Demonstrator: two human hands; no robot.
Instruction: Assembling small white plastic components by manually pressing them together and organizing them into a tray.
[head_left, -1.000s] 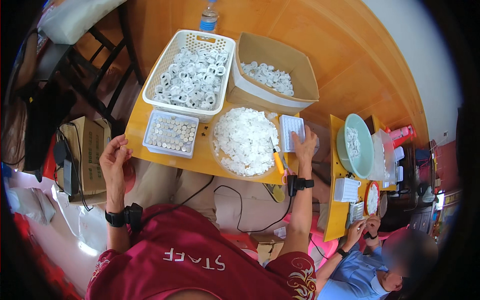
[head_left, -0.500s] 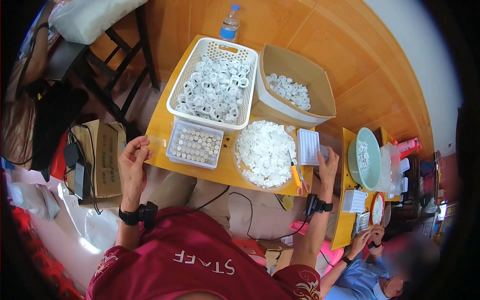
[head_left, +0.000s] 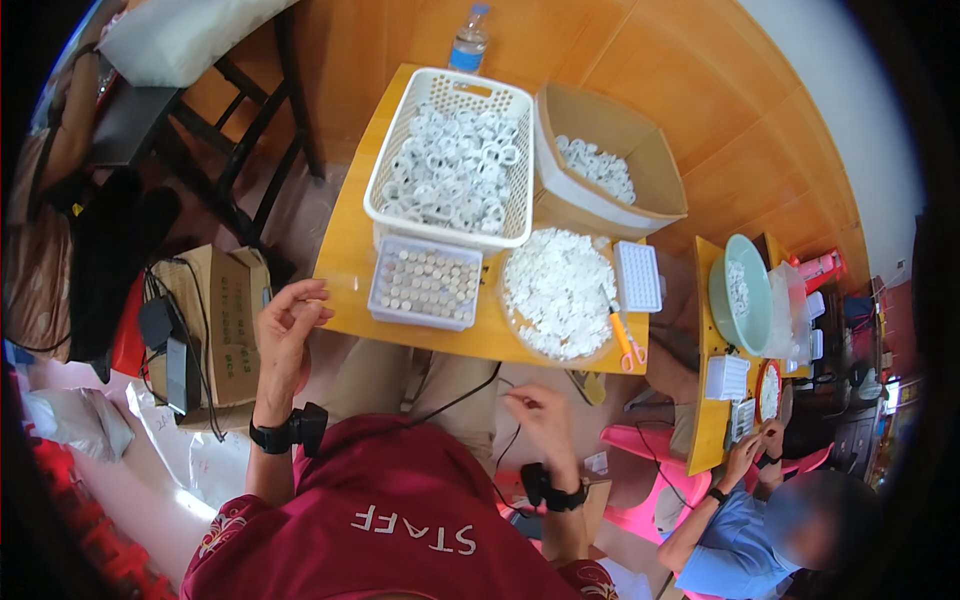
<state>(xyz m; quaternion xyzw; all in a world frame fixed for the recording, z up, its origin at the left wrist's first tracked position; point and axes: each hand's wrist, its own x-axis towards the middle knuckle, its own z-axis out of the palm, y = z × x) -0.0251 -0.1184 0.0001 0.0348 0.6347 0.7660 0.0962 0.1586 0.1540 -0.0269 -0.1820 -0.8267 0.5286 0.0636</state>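
My left hand point(head_left: 285, 330) hovers just off the left edge of the yellow table point(head_left: 345, 255), fingers loosely curled and apart, holding nothing. My right hand point(head_left: 538, 418) is low over my lap below the table's front edge, fingers drawn together close to a black cable point(head_left: 450, 395); whether it grips anything is hidden. On the table stand a clear tray of small cylinders point(head_left: 425, 282) and a round dish heaped with small white parts point(head_left: 558, 292). A small white gridded tray point(head_left: 637, 276) and orange-handled scissors point(head_left: 625, 342) lie at the right.
A white basket of white rings point(head_left: 452, 160) and a cardboard box point(head_left: 610, 165) with more rings fill the table's far side, a water bottle point(head_left: 468, 40) behind. Another person point(head_left: 770, 520) works at a second yellow table point(head_left: 705, 400) on the right. A cardboard box point(head_left: 225, 320) sits on the floor left.
Both my hands have come off the table. The left one lifted from the left edge; the right one dropped from the small white tray down toward my lap.
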